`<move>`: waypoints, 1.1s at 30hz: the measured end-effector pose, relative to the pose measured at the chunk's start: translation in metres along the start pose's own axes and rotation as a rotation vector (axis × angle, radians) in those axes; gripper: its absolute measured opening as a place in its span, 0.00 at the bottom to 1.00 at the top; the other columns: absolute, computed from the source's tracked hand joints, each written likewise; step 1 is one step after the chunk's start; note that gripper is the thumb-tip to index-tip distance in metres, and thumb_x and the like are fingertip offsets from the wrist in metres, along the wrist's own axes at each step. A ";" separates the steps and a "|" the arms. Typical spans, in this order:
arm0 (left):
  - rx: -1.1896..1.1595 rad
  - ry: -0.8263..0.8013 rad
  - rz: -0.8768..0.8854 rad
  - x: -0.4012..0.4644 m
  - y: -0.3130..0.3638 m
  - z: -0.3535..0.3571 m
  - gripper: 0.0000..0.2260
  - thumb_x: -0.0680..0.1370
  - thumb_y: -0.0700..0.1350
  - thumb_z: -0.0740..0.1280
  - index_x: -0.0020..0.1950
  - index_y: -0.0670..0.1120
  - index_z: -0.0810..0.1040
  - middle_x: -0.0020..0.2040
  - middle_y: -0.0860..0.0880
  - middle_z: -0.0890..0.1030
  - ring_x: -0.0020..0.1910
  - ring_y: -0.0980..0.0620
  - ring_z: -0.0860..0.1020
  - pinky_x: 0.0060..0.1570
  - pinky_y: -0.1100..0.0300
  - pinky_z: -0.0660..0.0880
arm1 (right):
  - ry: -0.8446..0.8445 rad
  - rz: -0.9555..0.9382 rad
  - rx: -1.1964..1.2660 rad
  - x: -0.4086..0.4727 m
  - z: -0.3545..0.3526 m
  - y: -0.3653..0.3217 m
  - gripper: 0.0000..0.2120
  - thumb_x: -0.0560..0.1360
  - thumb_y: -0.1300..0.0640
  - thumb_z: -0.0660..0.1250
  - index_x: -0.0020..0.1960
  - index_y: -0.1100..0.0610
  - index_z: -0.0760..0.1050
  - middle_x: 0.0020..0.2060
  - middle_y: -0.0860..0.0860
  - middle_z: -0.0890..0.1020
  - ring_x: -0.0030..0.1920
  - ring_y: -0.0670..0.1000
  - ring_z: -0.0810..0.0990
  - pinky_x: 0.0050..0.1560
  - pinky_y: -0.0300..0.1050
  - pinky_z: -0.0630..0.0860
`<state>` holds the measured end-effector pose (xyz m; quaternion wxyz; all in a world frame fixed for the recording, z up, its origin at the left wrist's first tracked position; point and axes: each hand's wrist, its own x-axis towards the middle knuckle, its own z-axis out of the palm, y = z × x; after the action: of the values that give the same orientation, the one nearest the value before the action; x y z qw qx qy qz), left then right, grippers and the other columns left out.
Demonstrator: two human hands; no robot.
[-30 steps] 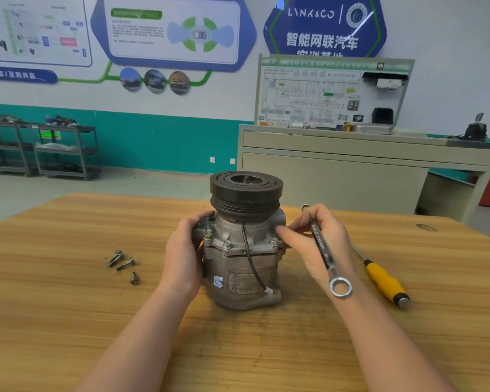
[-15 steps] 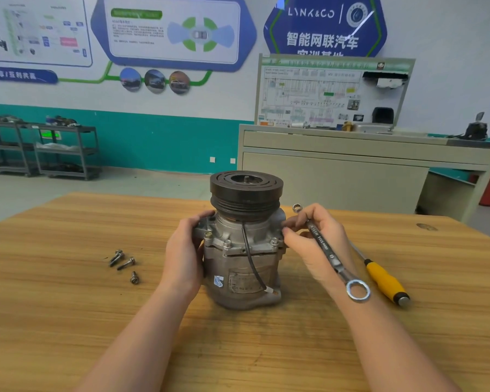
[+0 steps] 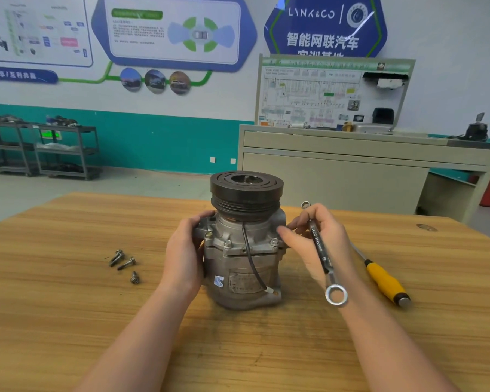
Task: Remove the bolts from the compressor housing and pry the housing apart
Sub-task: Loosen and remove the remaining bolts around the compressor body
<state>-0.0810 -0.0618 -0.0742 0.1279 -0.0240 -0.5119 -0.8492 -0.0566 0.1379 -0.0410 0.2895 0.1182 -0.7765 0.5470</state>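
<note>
A grey metal compressor [image 3: 242,267] stands upright on the wooden table [image 3: 68,321], its black pulley [image 3: 246,190] on top. Bolt heads [image 3: 227,244] sit in its flange. My left hand [image 3: 183,256] grips the housing's left side. My right hand [image 3: 318,241] holds a ring wrench [image 3: 321,256] across the palm, while its thumb and fingertips touch the flange at the right, by a bolt [image 3: 274,241]. Three loose bolts [image 3: 125,263] lie on the table to the left.
A yellow-handled screwdriver [image 3: 385,281] lies on the table right of my right hand. Behind the table stand a beige cabinet [image 3: 351,171] with a wiring display board and, far left, dark metal shelves [image 3: 40,148].
My right hand has shifted a little at the flange, fingers working near the right bolt; the wrench in it swung out and back, ring end now lower. The left hand and compressor stay put.
</note>
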 end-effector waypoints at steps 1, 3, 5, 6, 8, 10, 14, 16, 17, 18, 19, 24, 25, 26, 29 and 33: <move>0.004 -0.003 0.000 0.000 0.000 0.000 0.15 0.70 0.54 0.62 0.49 0.55 0.86 0.54 0.47 0.85 0.58 0.45 0.81 0.63 0.40 0.74 | -0.012 -0.008 0.012 0.001 -0.001 0.000 0.15 0.68 0.62 0.76 0.38 0.49 0.70 0.37 0.48 0.82 0.35 0.45 0.80 0.35 0.38 0.78; 0.009 -0.009 -0.001 0.000 0.000 0.000 0.15 0.70 0.54 0.62 0.49 0.55 0.86 0.55 0.47 0.85 0.58 0.45 0.81 0.64 0.40 0.73 | -0.030 -0.030 0.029 0.001 -0.002 0.000 0.15 0.70 0.67 0.72 0.38 0.50 0.70 0.39 0.45 0.82 0.39 0.47 0.81 0.38 0.44 0.81; 0.003 -0.014 0.003 0.001 0.000 0.000 0.15 0.70 0.54 0.62 0.49 0.55 0.86 0.55 0.46 0.85 0.59 0.45 0.81 0.64 0.41 0.74 | -0.018 -0.035 0.036 0.000 -0.002 0.000 0.14 0.70 0.64 0.73 0.38 0.49 0.70 0.39 0.45 0.82 0.38 0.48 0.81 0.39 0.46 0.82; -0.005 -0.014 0.005 0.000 0.000 0.000 0.15 0.70 0.53 0.62 0.48 0.55 0.86 0.55 0.46 0.85 0.59 0.44 0.81 0.64 0.41 0.74 | -0.005 -0.030 0.037 0.000 -0.002 0.000 0.14 0.70 0.61 0.74 0.38 0.48 0.70 0.38 0.46 0.82 0.36 0.48 0.81 0.38 0.46 0.81; -0.016 -0.010 0.009 0.000 0.000 0.000 0.15 0.71 0.53 0.62 0.48 0.54 0.87 0.55 0.45 0.85 0.61 0.44 0.80 0.65 0.41 0.72 | 0.014 -0.016 0.020 0.000 -0.001 0.001 0.15 0.68 0.57 0.76 0.38 0.47 0.70 0.36 0.48 0.81 0.35 0.48 0.80 0.37 0.45 0.81; -0.018 -0.011 0.014 0.000 0.000 0.000 0.14 0.73 0.52 0.61 0.48 0.54 0.86 0.56 0.45 0.85 0.61 0.44 0.80 0.67 0.39 0.71 | -0.004 -0.016 0.018 0.000 0.000 0.000 0.15 0.69 0.61 0.75 0.37 0.47 0.70 0.37 0.46 0.81 0.37 0.48 0.81 0.38 0.44 0.81; -0.012 -0.013 0.004 -0.002 0.001 0.001 0.14 0.72 0.53 0.61 0.48 0.55 0.86 0.55 0.46 0.85 0.59 0.44 0.81 0.60 0.44 0.76 | -0.019 -0.013 0.079 0.000 0.000 0.000 0.14 0.71 0.67 0.71 0.39 0.50 0.70 0.39 0.46 0.82 0.39 0.52 0.81 0.41 0.51 0.82; -0.011 -0.018 0.010 -0.003 0.001 0.002 0.14 0.75 0.52 0.60 0.48 0.55 0.86 0.55 0.46 0.85 0.59 0.44 0.81 0.58 0.46 0.76 | -0.002 -0.013 0.066 0.000 0.001 0.001 0.14 0.70 0.61 0.74 0.39 0.50 0.70 0.38 0.45 0.81 0.37 0.49 0.80 0.38 0.44 0.81; -0.016 -0.016 0.013 -0.003 0.001 0.002 0.15 0.77 0.51 0.59 0.48 0.55 0.87 0.55 0.46 0.85 0.59 0.44 0.81 0.60 0.46 0.76 | 0.007 -0.010 0.049 0.000 0.002 0.001 0.14 0.69 0.59 0.76 0.39 0.50 0.70 0.38 0.45 0.81 0.36 0.47 0.80 0.36 0.38 0.80; -0.022 -0.012 0.013 -0.002 0.001 0.002 0.15 0.78 0.50 0.59 0.47 0.54 0.87 0.55 0.45 0.85 0.60 0.44 0.80 0.62 0.45 0.75 | 0.011 -0.007 0.034 -0.001 0.002 0.001 0.14 0.69 0.59 0.76 0.39 0.50 0.70 0.37 0.44 0.80 0.36 0.45 0.80 0.35 0.35 0.78; -0.026 -0.007 0.012 -0.002 0.001 0.002 0.16 0.79 0.49 0.59 0.47 0.54 0.87 0.55 0.45 0.85 0.60 0.43 0.80 0.63 0.44 0.74 | 0.008 -0.006 0.032 0.000 0.002 0.000 0.14 0.69 0.60 0.76 0.39 0.50 0.70 0.37 0.44 0.80 0.37 0.45 0.80 0.35 0.34 0.78; -0.019 -0.009 0.013 -0.002 0.001 0.002 0.14 0.77 0.50 0.60 0.48 0.54 0.87 0.55 0.44 0.85 0.59 0.43 0.81 0.65 0.41 0.73 | -0.004 -0.017 0.109 -0.002 0.000 0.000 0.14 0.71 0.64 0.72 0.39 0.49 0.70 0.39 0.47 0.82 0.40 0.50 0.81 0.42 0.51 0.82; -0.018 -0.006 0.017 -0.002 0.001 0.002 0.14 0.77 0.50 0.60 0.48 0.54 0.87 0.55 0.44 0.85 0.59 0.43 0.81 0.65 0.40 0.73 | 0.001 -0.015 0.096 -0.002 0.000 0.000 0.14 0.70 0.61 0.74 0.38 0.49 0.70 0.38 0.48 0.82 0.39 0.49 0.81 0.42 0.50 0.82; -0.018 -0.003 0.021 -0.002 0.001 0.002 0.14 0.77 0.50 0.60 0.48 0.54 0.87 0.55 0.44 0.85 0.59 0.43 0.81 0.65 0.40 0.73 | 0.006 -0.005 0.073 -0.002 0.001 0.001 0.14 0.69 0.59 0.76 0.38 0.48 0.70 0.37 0.48 0.81 0.38 0.49 0.81 0.41 0.49 0.81; -0.018 -0.002 0.025 -0.001 0.000 0.001 0.15 0.77 0.50 0.59 0.48 0.54 0.86 0.54 0.45 0.85 0.59 0.44 0.81 0.65 0.41 0.73 | -0.007 0.008 0.072 -0.001 0.001 0.002 0.16 0.69 0.62 0.74 0.37 0.47 0.70 0.38 0.46 0.82 0.39 0.51 0.82 0.41 0.46 0.81; -0.023 -0.011 0.018 -0.002 0.000 0.001 0.15 0.78 0.50 0.59 0.47 0.55 0.86 0.54 0.45 0.85 0.59 0.44 0.81 0.62 0.42 0.74 | 0.002 -0.010 0.102 -0.001 0.002 0.002 0.16 0.70 0.63 0.73 0.38 0.45 0.71 0.39 0.47 0.82 0.38 0.47 0.80 0.41 0.46 0.81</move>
<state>-0.0792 -0.0609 -0.0740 0.1325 -0.0346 -0.5025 -0.8537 -0.0570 0.1366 -0.0434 0.2866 0.1365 -0.7468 0.5845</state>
